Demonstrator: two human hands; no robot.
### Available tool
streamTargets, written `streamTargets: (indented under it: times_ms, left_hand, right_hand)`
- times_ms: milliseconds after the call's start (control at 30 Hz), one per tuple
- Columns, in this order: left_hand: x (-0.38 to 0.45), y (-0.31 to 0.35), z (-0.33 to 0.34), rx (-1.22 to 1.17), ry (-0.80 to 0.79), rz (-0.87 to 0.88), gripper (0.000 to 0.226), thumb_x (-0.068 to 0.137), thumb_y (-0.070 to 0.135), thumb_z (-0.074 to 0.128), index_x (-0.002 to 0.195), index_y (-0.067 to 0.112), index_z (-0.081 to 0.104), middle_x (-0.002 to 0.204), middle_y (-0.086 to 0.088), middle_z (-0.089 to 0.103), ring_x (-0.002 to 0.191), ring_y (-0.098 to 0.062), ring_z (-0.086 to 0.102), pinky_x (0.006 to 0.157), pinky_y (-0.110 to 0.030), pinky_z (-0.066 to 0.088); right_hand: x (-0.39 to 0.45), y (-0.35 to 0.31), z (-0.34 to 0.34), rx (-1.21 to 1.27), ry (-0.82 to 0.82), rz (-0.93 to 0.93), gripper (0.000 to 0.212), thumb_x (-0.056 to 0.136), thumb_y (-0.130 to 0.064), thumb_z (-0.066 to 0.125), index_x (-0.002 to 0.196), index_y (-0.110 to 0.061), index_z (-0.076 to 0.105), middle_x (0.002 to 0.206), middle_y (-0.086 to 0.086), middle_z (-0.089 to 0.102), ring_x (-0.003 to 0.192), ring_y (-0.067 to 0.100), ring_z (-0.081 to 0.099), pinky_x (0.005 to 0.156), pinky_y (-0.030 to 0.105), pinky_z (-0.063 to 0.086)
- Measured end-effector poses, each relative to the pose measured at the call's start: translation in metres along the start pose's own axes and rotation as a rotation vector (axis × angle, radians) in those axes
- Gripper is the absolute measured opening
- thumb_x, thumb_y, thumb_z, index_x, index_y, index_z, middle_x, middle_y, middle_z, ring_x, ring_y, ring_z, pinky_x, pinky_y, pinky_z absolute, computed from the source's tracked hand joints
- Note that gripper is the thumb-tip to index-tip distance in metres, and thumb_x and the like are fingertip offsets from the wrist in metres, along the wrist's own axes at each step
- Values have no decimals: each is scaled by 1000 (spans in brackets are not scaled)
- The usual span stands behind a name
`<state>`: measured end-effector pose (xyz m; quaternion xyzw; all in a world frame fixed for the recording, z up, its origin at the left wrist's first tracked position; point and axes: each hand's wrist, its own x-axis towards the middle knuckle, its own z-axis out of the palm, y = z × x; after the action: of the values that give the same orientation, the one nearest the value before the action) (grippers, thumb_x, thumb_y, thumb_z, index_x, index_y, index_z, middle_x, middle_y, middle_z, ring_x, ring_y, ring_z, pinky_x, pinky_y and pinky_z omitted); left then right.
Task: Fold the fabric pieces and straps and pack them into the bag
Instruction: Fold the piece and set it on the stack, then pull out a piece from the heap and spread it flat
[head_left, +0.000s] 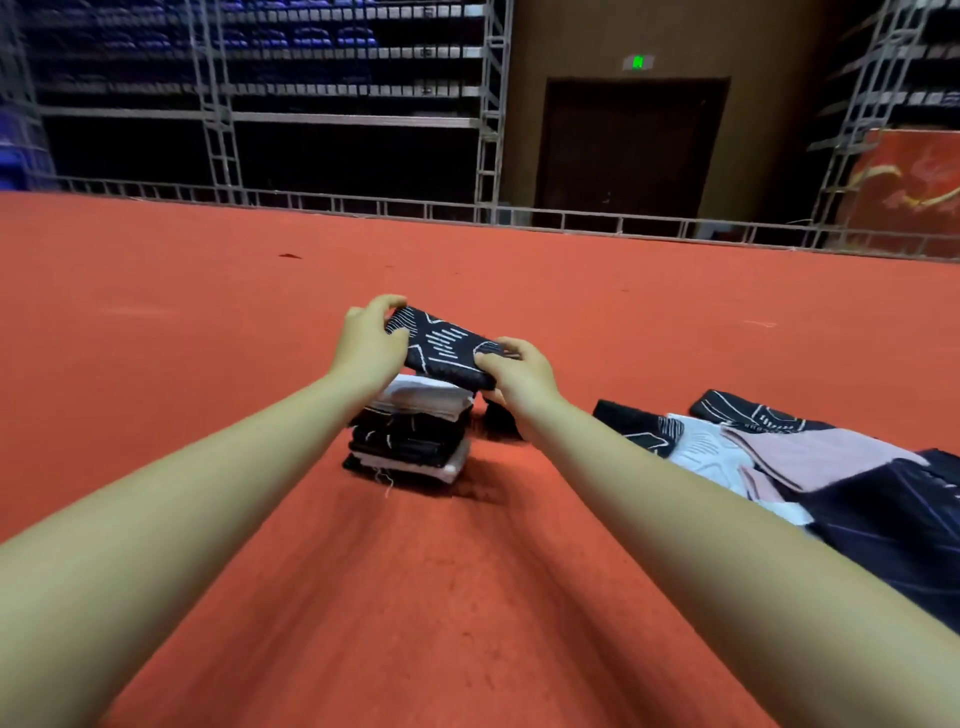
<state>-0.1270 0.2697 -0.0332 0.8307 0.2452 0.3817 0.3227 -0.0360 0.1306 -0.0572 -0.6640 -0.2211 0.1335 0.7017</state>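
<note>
Both hands hold a folded black patterned piece (445, 347) just above the stack of folded pieces (411, 437) on the red carpet (208, 312).

Left hand (370, 340) grips the piece's left end, fingers curled over the far edge, thumb on the near side; right hand (519, 375) grips the right end, thumb on top, fingers tucked under and mostly hidden. Piece is tilted, right end lower; can't tell if it touches the stack's white top layer. Stack alternates black and white layers, its right side partly blocked by the right wrist; a dark bit (501, 421) behind that wrist is unclear. Loose unfolded pile (810, 467) of black, white and pink fabric lies well to the right, cut off by the frame edge. Bag and straps can't be made out.
</note>
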Motion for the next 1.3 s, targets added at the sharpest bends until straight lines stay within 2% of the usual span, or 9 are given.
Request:
streamTargets:
  times_ms: [67, 233, 367, 533, 800, 933, 1033, 1133, 1300]
  left_hand:
    - [8, -18, -5, 73, -7, -40, 41, 89, 10, 50, 129, 17, 54, 132, -16, 50, 118, -24, 51, 100, -27, 36]
    - [-2, -54, 3, 457, -227, -59, 37, 95, 32, 45, 128, 22, 57, 130, -13, 57, 123, -34, 43, 102, -35, 36]
    - [-11, -51, 6, 484, -162, -18, 41, 97, 38, 35, 129, 23, 56, 137, -13, 43, 132, -30, 25, 105, -44, 29]
    - [-21, -28, 5, 522, -218, 106, 40, 97, 37, 36, 127, 22, 57, 142, -9, 41, 135, -26, 24, 107, -42, 26]
    - [-68, 35, 34, 352, -254, 261, 33, 94, 24, 44, 124, 20, 58, 128, -7, 53, 125, -27, 35, 104, -38, 33]
    - [-104, 78, 73, 169, -346, 244, 31, 92, 18, 48, 121, 17, 60, 121, -7, 56, 117, -24, 50, 100, -31, 37]
    - [-131, 100, 109, 59, -429, 200, 32, 90, 13, 48, 119, 17, 62, 116, -6, 60, 109, -21, 57, 95, -28, 42]
    - [-154, 116, 149, 3, -515, 178, 33, 89, 10, 48, 119, 15, 62, 118, -3, 63, 109, -17, 56, 90, -23, 39]
    - [-189, 142, 207, -106, -557, 146, 32, 89, 13, 49, 118, 22, 62, 117, 5, 64, 103, -12, 59, 85, -20, 39]
  right_hand:
    - [12, 8, 17, -69, 19, 22, 48, 72, -21, 72, 117, -15, 57, 107, 4, 63, 100, 24, 63, 92, 47, 52]
    - [9, 28, 28, -427, -20, 14, 45, 83, -30, 66, 124, -13, 58, 120, 2, 61, 112, 19, 56, 98, 36, 45]
    - [5, 27, 15, -477, -32, -23, 51, 88, -45, 56, 129, -16, 53, 119, -1, 57, 109, 19, 55, 99, 38, 46]
    - [-4, 9, -29, -519, -20, -38, 42, 93, -37, 51, 130, -16, 52, 127, 3, 55, 113, 26, 57, 99, 43, 47]
    - [-59, 6, -151, -633, 119, -101, 33, 90, -17, 54, 123, -18, 58, 110, 5, 63, 101, 23, 61, 85, 31, 44]
    - [-91, 8, -215, -738, 235, -145, 31, 88, -13, 51, 116, -20, 62, 90, -2, 61, 74, 16, 55, 70, 28, 38]
    - [-106, 9, -258, -927, 333, -173, 32, 85, -12, 51, 114, -19, 64, 91, -2, 62, 87, 19, 55, 75, 30, 40]
    - [-113, 14, -298, -1145, 425, -205, 33, 84, -16, 54, 115, -19, 64, 106, 6, 62, 112, 29, 49, 93, 41, 42]
    - [-110, 34, -360, -1159, 392, -113, 38, 88, -25, 55, 125, -20, 57, 129, 7, 55, 124, 30, 42, 102, 43, 37]
